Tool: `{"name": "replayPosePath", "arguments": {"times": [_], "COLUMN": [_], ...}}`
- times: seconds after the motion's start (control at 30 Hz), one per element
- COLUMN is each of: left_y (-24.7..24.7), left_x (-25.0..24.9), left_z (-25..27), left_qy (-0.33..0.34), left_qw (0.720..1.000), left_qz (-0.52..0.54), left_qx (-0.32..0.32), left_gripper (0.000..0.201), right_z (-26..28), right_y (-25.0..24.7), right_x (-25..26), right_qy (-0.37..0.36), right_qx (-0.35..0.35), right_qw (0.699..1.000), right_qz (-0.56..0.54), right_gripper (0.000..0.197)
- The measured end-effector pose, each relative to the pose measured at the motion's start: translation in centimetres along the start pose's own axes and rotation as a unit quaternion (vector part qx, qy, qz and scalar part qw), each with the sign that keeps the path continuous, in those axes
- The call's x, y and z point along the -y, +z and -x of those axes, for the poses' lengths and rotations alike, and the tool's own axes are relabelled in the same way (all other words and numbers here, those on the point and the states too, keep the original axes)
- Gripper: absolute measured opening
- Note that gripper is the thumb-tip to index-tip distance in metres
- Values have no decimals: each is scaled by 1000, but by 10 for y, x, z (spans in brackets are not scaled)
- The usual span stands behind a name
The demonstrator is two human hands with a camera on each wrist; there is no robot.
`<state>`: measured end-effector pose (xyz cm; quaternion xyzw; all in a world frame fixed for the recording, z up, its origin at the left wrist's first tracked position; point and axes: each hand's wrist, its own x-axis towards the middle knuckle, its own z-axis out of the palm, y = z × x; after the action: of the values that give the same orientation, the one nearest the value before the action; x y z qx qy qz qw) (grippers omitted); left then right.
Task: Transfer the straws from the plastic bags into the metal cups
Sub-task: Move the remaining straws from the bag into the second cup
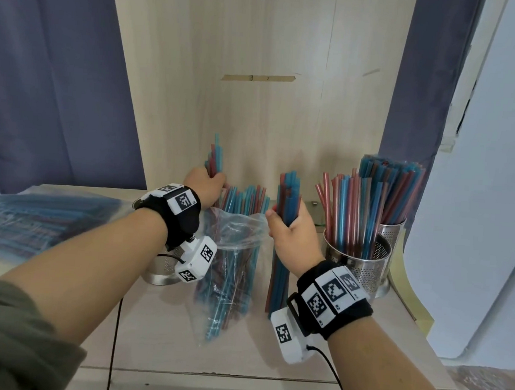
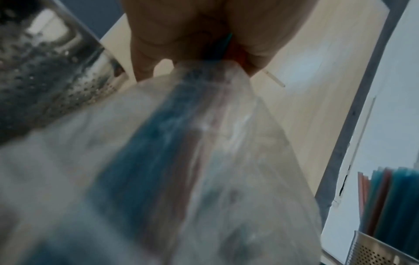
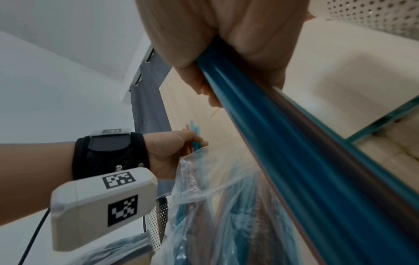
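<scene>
The right hand (image 1: 290, 230) held a bundle of blue and red straws (image 1: 284, 242) upright, its fingers (image 1: 274, 219) curled tight round the middle of the bundle, whose lower ends reached down toward the pale wooden worktop (image 1: 239, 355). In the right wrist view the same straws (image 3: 294, 161) ran out of the closed fist as a thick blue band.

Just left of it stood an open clear plastic bag (image 1: 229, 272), leaning back, with many blue and red straws inside and their tops poking out of its mouth. The left hand (image 1: 206, 189) was at the far left of the bag's mouth, fingers clamped on a small bunch of straws (image 1: 213, 158) that rose above the rest. The left wrist view showed that grip from below, fingers closed on blue and red straws above the blurred bag (image 2: 204, 161).

Behind the left wrist stood a perforated metal cup (image 1: 161, 265), mostly hidden by the arm; whether it held anything could not be told. At the right of the worktop were two more metal cups: a nearer one (image 1: 364, 263) filled with upright straws, and one behind it (image 1: 395, 232) holding straws still in a clear wrapper (image 1: 388, 173). At the far left lay another flat bag of blue straws (image 1: 35, 219). A light wood panel (image 1: 258, 73) stood behind the worktop, with a dark blue curtain (image 1: 45, 73) on either side.
</scene>
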<state>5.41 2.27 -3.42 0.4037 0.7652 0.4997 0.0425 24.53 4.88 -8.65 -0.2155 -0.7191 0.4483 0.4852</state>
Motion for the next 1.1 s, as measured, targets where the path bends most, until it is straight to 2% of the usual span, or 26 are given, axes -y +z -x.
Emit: {"name": "replayPosePath", "arguments": {"times": [0.1, 0.27, 0.47, 0.6, 0.7, 0.77, 0.87, 0.97, 1.1], "left_y": [-8, -31, -66, -81, -88, -90, -92, -91, -88], "left_x": [-8, -34, -75, -99, -114, -121, -127, -131, -134], "left_z": [-4, -9, 4, 21, 35, 44, 57, 64, 63], "left_qy": [42, 130, 199, 228, 238, 247, 261, 263, 238], "left_qw": [993, 965, 923, 896, 885, 883, 884, 884, 879], "left_qz": [98, 159, 223, 293, 332, 339, 341, 346, 372], "left_qx": [-53, -163, -243, -243, -225, -209, -186, -174, -179], "left_gripper": [20, 14, 12, 8, 10, 11, 12, 11, 12], "right_z": [-1, -1, 4, 15, 27, 31, 25, 11, -17], "right_y": [-1, -2, -3, 0, -2, -13, -47, -92, -147], "right_x": [1, 3, 6, 11, 23, 42, 86, 130, 154], "right_qy": [4, 5, 9, 2, -10, -26, -65, -83, -110], "right_qx": [-8, -9, -7, 9, 25, -6, -55, -63, -125], "right_qw": [1000, 1000, 1000, 1000, 1000, 999, 991, 975, 968], "right_qz": [2, 10, 6, 8, 5, -30, -108, -199, -187], "right_gripper": [12, 12, 12, 22, 18, 10, 12, 14, 13]}}
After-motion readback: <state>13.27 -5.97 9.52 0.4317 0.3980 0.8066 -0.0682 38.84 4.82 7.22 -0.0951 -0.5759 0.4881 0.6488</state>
